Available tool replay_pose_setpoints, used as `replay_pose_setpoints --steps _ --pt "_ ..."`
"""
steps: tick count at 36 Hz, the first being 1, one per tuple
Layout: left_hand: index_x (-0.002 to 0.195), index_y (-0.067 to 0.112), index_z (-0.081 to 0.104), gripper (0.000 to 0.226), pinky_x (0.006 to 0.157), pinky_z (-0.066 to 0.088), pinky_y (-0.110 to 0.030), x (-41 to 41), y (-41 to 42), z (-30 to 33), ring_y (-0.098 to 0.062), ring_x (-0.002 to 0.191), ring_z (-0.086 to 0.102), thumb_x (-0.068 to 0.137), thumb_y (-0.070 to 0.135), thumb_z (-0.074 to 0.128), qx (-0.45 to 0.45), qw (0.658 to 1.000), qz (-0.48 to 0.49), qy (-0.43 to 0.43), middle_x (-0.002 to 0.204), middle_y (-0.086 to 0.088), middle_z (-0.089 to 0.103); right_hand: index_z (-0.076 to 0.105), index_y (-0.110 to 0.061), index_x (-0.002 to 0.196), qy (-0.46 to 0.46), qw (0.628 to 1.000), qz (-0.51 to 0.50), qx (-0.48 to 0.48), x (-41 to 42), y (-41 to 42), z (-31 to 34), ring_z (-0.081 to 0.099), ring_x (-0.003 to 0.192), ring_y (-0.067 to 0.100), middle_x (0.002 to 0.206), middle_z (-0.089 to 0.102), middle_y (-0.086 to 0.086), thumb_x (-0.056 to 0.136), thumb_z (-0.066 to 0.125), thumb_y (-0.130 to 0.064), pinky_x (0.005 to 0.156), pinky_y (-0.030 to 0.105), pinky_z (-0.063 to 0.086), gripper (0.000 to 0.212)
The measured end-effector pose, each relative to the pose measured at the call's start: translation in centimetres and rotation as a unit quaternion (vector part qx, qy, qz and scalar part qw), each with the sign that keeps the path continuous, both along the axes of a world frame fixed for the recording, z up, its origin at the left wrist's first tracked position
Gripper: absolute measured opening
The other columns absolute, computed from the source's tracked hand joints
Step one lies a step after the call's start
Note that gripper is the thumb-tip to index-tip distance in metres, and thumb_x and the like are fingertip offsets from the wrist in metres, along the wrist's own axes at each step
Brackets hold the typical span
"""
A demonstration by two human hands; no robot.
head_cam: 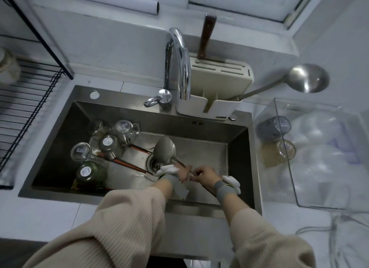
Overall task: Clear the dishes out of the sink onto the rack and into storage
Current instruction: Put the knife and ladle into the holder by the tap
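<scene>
Both hands are down in the sink [237, 139], meeting over the handle of a steel ladle [164, 149] whose bowl rests on the sink floor just beside the drain [154, 163]. The right hand [205, 174] has its fingers curled round the handle end; the left hand [182, 174] is curled close against the same handle, though whether it truly grips it or only steadies it is hard to tell at this angle. The step in hand looks like picking the ladle out of the sink. Still waiting at the left of the sink are several upturned glasses [108, 142] and dark chopsticks [127, 164] lying across the floor. A second ladle [307, 77] already stands in the cream holder [211, 91] behind the tap [177, 61], so that is probably where this one belongs; the wire rack [26, 95] sits on the table to the left. The next move calls for lifting the ladle clear of the tap spout and dropping it handle first into the holder.
</scene>
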State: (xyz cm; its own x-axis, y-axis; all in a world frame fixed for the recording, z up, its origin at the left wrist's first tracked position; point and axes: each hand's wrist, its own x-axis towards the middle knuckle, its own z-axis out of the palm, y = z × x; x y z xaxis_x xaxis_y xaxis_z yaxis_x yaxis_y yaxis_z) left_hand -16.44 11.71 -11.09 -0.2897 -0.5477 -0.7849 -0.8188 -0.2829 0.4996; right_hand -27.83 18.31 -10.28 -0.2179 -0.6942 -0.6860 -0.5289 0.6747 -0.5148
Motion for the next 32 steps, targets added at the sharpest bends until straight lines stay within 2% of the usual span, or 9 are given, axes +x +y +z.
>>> replay_pose_setpoints --steps 5,8,10,13,15,18,24,29,32 --pt "0.068 0.012 0.050 0.031 0.072 0.036 -0.021 -1.1 0.9 1.2 -0.022 0.084 0.052 0.098 0.021 0.054 -0.056 0.994 0.014 0.091 0.073 -0.005 0.054 0.067 -0.003 0.082 -0.037 0.993 -0.066 -0.087 -1.3 1.2 2.0 0.044 0.063 0.006 0.066 0.051 0.001 0.087 0.067 -0.001 0.061 0.022 0.033 0.005" --pt "0.086 0.011 0.064 0.015 0.060 0.035 -0.015 -1.3 1.9 2.4 -0.016 0.075 0.056 0.094 0.025 0.061 -0.133 0.979 0.037 0.152 0.080 -0.002 0.063 0.069 0.005 0.094 -0.042 0.991 -0.074 -0.100 -2.0 1.5 3.5 0.043 0.059 0.004 0.073 0.055 0.007 0.086 0.066 0.002 0.062 0.021 0.036 0.009" --pt "0.090 0.021 0.064 0.012 0.066 0.038 -0.022 -1.8 2.5 3.1 -0.017 0.078 0.060 0.094 0.031 0.058 -0.181 0.970 0.009 0.162 0.085 0.002 0.067 0.067 0.012 0.103 -0.040 0.988 -0.101 -0.109 -2.3 1.9 4.3 0.048 0.069 0.016 0.082 0.057 0.014 0.087 0.066 0.001 0.069 0.031 0.040 0.019" --pt "0.096 0.025 0.063 0.012 0.071 0.041 -0.027 -3.2 3.0 4.7 -0.018 0.087 0.061 0.096 0.030 0.052 -0.245 0.952 -0.022 0.184 0.098 0.002 0.065 0.070 0.001 0.102 -0.025 0.976 -0.154 -0.154 -2.6 2.3 5.8 0.057 0.081 0.021 0.090 0.067 0.021 0.089 0.064 -0.004 0.077 0.033 0.047 0.015" --pt "0.100 0.025 0.064 0.012 0.073 0.045 -0.029 -4.2 3.0 6.3 -0.016 0.089 0.060 0.096 0.026 0.052 -0.291 0.933 -0.019 0.210 0.100 0.004 0.062 0.071 -0.007 0.100 -0.001 0.967 -0.164 -0.194 -2.7 2.3 6.8 0.062 0.088 0.017 0.097 0.070 0.013 0.091 0.059 -0.003 0.080 0.026 0.049 0.015" --pt "0.102 0.020 0.062 0.012 0.072 0.047 -0.031 -5.4 2.7 8.7 -0.017 0.086 0.060 0.097 0.024 0.051 -0.362 0.902 -0.042 0.229 0.100 0.003 0.059 0.068 -0.005 0.107 0.087 0.949 -0.173 -0.248 -2.7 1.9 8.0 0.062 0.097 0.021 0.104 0.066 0.011 0.092 0.053 0.000 0.087 0.035 0.051 0.022" --pt "0.106 0.016 0.064 0.018 0.075 0.047 -0.040 -7.3 0.9 14.2 -0.023 0.088 0.060 0.099 0.026 0.051 -0.425 0.863 -0.032 0.271 0.108 -0.003 0.057 0.060 -0.005 0.088 0.167 0.893 -0.249 -0.337 -3.1 -1.3 11.2 0.058 0.080 0.025 0.088 0.062 0.012 0.093 0.048 -0.003 0.070 0.038 0.046 0.013" --pt "0.101 0.015 0.067 0.018 0.071 0.046 -0.037 -8.2 -1.0 19.0 -0.022 0.082 0.061 0.098 0.026 0.053 -0.469 0.815 0.055 0.336 0.103 -0.004 0.058 0.062 -0.003 0.094 0.191 0.860 -0.223 -0.416 -3.8 -4.9 15.4 0.057 0.077 0.017 0.089 0.066 0.016 0.092 0.050 0.000 0.068 0.029 0.045 0.012" --pt "0.099 0.016 0.065 0.016 0.070 0.047 -0.037 -8.8 -2.2 21.5 -0.019 0.079 0.060 0.097 0.026 0.053 -0.495 0.787 0.101 0.354 0.101 -0.001 0.059 0.061 -0.005 0.100 0.199 0.846 -0.191 -0.457 -4.2 -6.5 17.9 0.061 0.079 0.022 0.092 0.067 0.014 0.094 0.050 -0.005 0.071 0.036 0.050 0.012"
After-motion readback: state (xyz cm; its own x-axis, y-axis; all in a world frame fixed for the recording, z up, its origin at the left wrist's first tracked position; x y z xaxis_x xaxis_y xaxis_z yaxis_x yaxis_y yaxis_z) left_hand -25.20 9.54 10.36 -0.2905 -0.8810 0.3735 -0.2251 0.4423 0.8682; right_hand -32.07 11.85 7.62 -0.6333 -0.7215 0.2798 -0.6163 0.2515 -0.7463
